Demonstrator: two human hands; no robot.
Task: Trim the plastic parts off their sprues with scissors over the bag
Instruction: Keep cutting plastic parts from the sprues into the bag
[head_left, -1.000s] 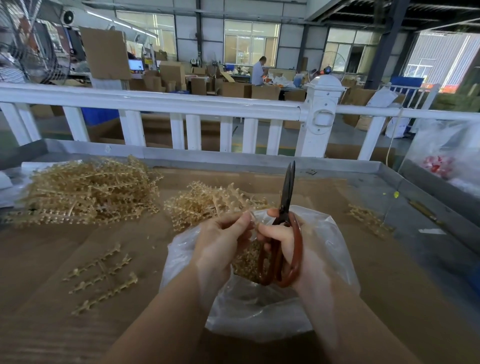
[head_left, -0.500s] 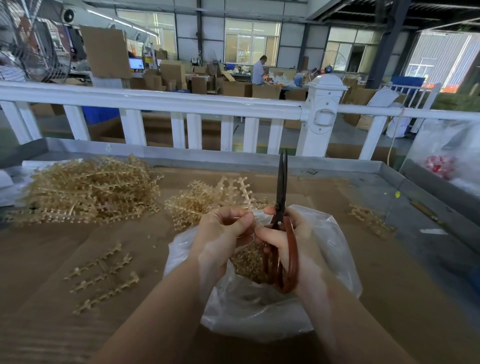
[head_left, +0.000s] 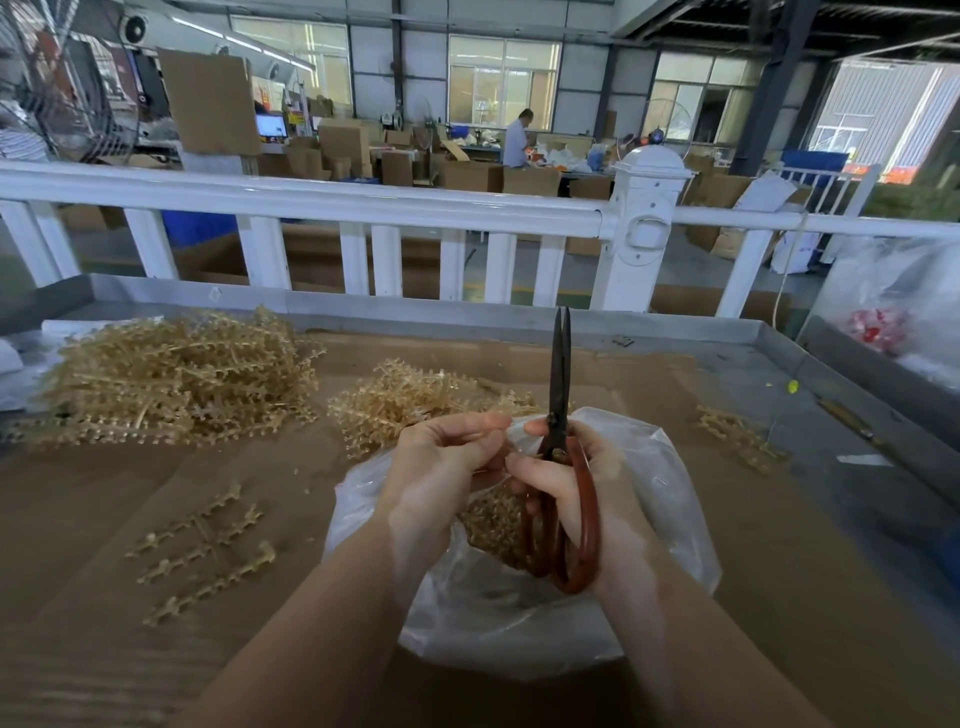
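Note:
A clear plastic bag (head_left: 670, 499) lies open on the cardboard-covered table, with small tan cut parts (head_left: 493, 525) heaped inside. Over the bag, my right hand (head_left: 566, 483) grips red-handled scissors (head_left: 558, 384), their dark blades closed and pointing straight up. My left hand (head_left: 441, 462) is curled beside it, fingertips touching the right thumb. A thin sprue piece may be pinched there, but it is mostly hidden.
A big heap of tan sprues (head_left: 171, 374) lies far left, a smaller heap (head_left: 415, 395) just behind the bag. Three loose sprues (head_left: 202, 551) lie near left, a few (head_left: 737, 436) at right. A white railing (head_left: 363, 208) stands behind the table; another bag (head_left: 893, 312) is far right.
The scissors have swung from a slight rightward lean to upright. Both hands stayed together over the bag, shifting a little.

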